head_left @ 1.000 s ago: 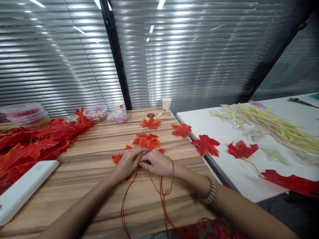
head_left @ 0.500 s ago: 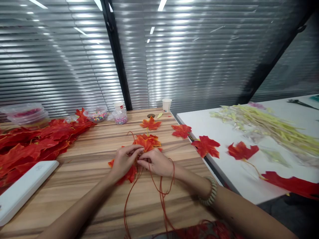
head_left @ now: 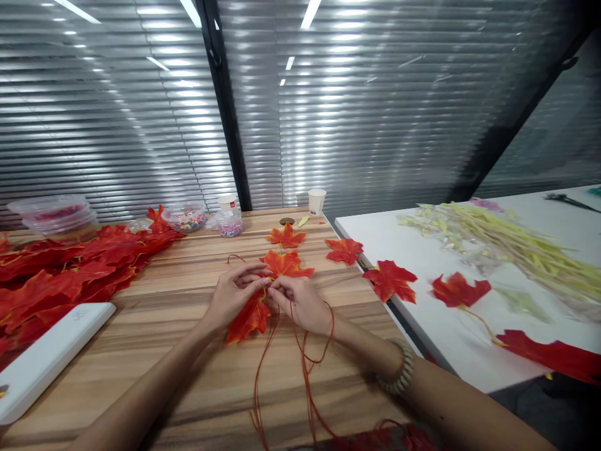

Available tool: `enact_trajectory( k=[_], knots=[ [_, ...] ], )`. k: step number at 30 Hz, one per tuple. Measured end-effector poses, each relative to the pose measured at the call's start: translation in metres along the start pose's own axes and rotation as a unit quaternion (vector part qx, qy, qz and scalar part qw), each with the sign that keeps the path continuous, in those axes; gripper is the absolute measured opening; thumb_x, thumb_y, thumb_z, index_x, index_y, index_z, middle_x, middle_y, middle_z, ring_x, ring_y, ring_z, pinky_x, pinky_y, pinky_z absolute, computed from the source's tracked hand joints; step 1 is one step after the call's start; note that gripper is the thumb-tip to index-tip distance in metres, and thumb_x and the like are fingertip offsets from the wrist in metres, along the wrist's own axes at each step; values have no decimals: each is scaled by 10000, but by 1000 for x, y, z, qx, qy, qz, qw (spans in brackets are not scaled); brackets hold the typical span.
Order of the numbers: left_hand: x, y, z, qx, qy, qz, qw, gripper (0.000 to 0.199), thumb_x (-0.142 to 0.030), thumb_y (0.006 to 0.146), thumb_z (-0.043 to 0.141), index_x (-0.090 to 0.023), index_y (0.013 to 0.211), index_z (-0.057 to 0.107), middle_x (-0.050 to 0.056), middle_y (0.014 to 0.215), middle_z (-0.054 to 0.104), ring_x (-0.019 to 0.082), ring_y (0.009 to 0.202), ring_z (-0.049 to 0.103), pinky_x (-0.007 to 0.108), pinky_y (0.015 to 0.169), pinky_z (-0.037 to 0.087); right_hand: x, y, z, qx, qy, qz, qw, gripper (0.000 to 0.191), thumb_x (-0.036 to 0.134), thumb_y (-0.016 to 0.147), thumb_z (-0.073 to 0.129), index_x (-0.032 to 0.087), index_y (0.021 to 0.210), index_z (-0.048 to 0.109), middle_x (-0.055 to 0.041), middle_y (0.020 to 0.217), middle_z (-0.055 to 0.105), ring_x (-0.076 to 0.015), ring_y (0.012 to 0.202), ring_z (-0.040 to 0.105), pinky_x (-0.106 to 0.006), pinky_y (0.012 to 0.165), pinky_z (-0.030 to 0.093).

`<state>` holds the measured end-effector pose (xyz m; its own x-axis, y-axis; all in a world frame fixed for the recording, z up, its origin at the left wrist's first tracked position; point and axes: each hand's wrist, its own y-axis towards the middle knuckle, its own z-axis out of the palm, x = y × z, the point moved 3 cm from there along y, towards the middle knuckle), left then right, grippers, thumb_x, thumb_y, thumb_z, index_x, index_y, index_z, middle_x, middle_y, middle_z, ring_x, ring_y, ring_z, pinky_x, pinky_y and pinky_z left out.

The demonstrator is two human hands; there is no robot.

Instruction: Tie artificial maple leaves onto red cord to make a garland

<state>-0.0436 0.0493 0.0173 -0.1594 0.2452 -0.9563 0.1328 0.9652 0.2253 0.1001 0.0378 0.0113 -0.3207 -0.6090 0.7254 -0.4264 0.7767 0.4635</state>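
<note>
Toward six o'clock from the joined fingertips, thin red cords [head_left: 307, 382] trail in loose loops down to the near edge of the wood-grain table [head_left: 197, 382]. A braided-looking bracelet [head_left: 399, 366] circles the right wrist at five o'clock. Straddling the center, the right hand [head_left: 300, 302] has thumb and fingertips pinched together on the red cords; the left hand [head_left: 238, 293] curves in from nine o'clock, its thumb and fingers slightly parted, and whether it grips anything firmly cannot be told. Both sets of fingertips meet at a yellow leaf stem. One orange-red leaf [head_left: 251, 318] lies partly beneath the left hand toward seven o'clock, another leaf [head_left: 287, 264] just beyond the fingertips toward one.

At eight o'clock lies a white slab-like device [head_left: 56, 358], with a heap of red leaves [head_left: 89, 266] beside it at nine. Single leaves spread from two to four o'clock, some reaching across to the white table [head_left: 375, 228]. Farther out, stacked clear tubs [head_left: 59, 219] sit at ten o'clock, a bowl of colored beads [head_left: 185, 218] and a small bead jar [head_left: 230, 224] near eleven, and a paper cup [head_left: 317, 202] close to one. Pale yellow strips [head_left: 521, 241] lie at two o'clock, and slatted blinds [head_left: 300, 119] fill the far side.
</note>
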Motion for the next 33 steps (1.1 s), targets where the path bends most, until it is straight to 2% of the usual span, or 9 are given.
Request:
enact_trajectory(
  k=[6,16,25,33],
  knots=[
    [4,4,-5,-7,-2,19,1000,313,-236,618,695,-128,907,640,63,787,679,163,728,636,271,699,519,4,1,-3,-16,-5,12,1000,203,227,849,433,132,748,581,-10,630,580,-90,539,465,-190,528,337],
    [2,4,-6,-6,-18,15,1000,287,-214,594,712,-139,864,651,47,758,692,156,693,646,253,669,521,7,-1,-4,-9,-33,-21,999,206,199,868,410,122,806,591,-23,673,585,-106,596,497,-204,589,355],
    [5,2,-3,5,-35,2,999,245,-208,596,709,-132,821,653,50,744,695,152,668,649,244,645,529,7,0,-6,-2,-8,-3,1000,223,213,864,413,119,811,608,-40,684,610,-111,594,504,-207,577,375],
    [-2,0,0,-1,7,-4,1000,236,-248,591,701,-126,787,653,59,715,699,174,640,652,261,601,536,4,1,-5,4,34,7,999,242,253,861,416,122,817,615,-37,694,615,-107,591,511,-207,570,390]
  ],
)
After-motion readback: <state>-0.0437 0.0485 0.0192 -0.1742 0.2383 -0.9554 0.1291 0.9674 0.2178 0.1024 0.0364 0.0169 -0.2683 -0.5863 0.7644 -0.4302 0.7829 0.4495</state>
